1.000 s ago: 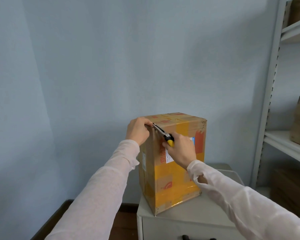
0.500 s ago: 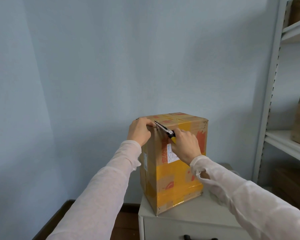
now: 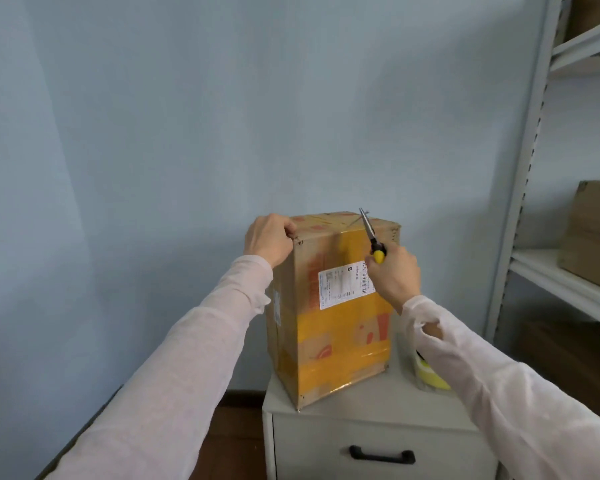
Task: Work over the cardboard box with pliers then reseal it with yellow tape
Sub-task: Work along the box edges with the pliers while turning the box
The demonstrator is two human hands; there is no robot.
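Pale blue wall filled the background, and a grey shelf unit (image 3: pixel 561 282) stood at the far right, its shelves holding brown cartons (image 3: pixel 596 233) with closed flaps. Near the centre, a small grey cabinet (image 3: pixel 371 403) carried the work; its one visible drawer was shut behind a black handle (image 3: pixel 381 457), so nothing inside it showed.

On the cabinet top the cardboard box (image 3: pixel 329 323) stood upright on its short end, turned so that one vertical edge faced the camera. Its top flaps were down and its contents could not be seen. Bands of yellow tape wrapped its near face, and a white shipping label (image 3: pixel 343 284) sat on the upper part of that face.

The left hand (image 3: pixel 269 239) gripped the top left corner of the box, its fingers curled over the edge. The right hand (image 3: pixel 394 275) was closed round the yellow handles of the pliers (image 3: pixel 369 233), held in front of the upper right part of the near face. The slim metal nose pointed up and slightly left, with its tip at the top edge of the box; whether it pinched anything there could not be told.

Just right of the box, a roll of yellow tape (image 3: pixel 430 377) lay on the cabinet, partly hidden behind the right sleeve. Both arms wore pale, thin sleeves.
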